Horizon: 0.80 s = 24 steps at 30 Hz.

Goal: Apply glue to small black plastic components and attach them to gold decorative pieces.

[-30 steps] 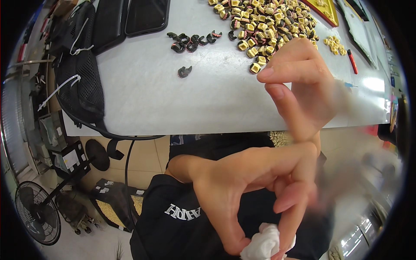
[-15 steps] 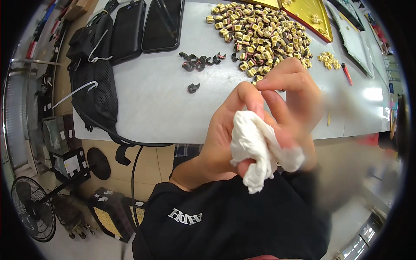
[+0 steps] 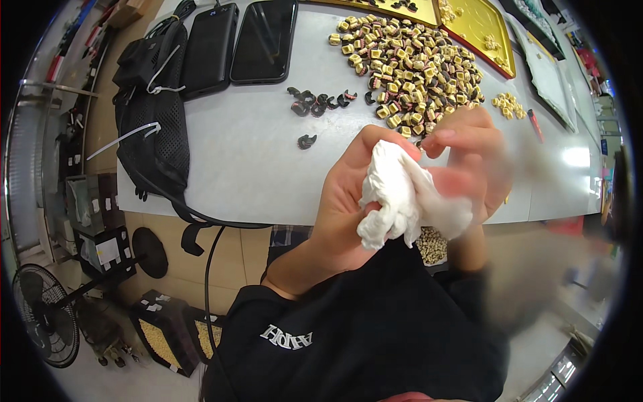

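My left hand [image 3: 345, 194] is closed around a crumpled white tissue [image 3: 388, 194], held up above the table's near edge. Close beside it, my right hand [image 3: 479, 151] has its fingers curled in, the fingertips near the tissue's top. A blurred end of the tissue overlaps the right palm, and whatever those fingers hold is hidden. Beyond both hands lies a heap of small blocky pieces [image 3: 415, 70], cream-yellow and dark with pinkish edges. To its left are several loose dark curved pieces [image 3: 315, 102], with a single dark piece [image 3: 307, 141] nearer to me.
A black phone [image 3: 264, 40], a black power bank [image 3: 209, 50] and a black mesh pouch [image 3: 154, 141] with cables occupy the table's left. Yellow trays [image 3: 475, 33] stand at the back. At right are a small cream pile [image 3: 509, 106] and a red pen-like object [image 3: 535, 125].
The right fingertips have moved apart from the left hand's fingers. The tissue has risen and turned in my left hand. A container of small pieces now shows below the hands.
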{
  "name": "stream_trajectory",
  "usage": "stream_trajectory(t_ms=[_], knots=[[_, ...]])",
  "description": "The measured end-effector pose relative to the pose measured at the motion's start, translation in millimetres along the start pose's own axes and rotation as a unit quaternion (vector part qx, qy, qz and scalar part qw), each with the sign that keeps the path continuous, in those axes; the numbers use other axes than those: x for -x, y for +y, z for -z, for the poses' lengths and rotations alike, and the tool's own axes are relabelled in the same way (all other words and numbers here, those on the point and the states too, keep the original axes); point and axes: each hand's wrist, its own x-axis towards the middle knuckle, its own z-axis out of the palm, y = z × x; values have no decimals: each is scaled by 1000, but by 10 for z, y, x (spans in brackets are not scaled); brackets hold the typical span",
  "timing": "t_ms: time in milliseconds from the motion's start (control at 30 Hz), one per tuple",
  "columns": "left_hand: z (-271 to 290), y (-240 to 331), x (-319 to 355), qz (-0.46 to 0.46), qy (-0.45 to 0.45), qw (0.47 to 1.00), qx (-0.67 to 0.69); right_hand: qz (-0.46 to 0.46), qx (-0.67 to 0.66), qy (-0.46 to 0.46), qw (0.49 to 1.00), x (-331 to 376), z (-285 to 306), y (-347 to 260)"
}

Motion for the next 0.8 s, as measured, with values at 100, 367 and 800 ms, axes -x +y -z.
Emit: stream_trajectory(t_ms=[100,367,800], knots=[[14,-12,-26,-6,1,1000,9,3,-19,7,1000,21,29,-17],[69,-97,-140,-294,33,916,-270,32,9,-73,997,-65,1,-26],[147,-41,-99,-462,159,633,-601,-63,-17,-60,996,-75,-264,-61]])
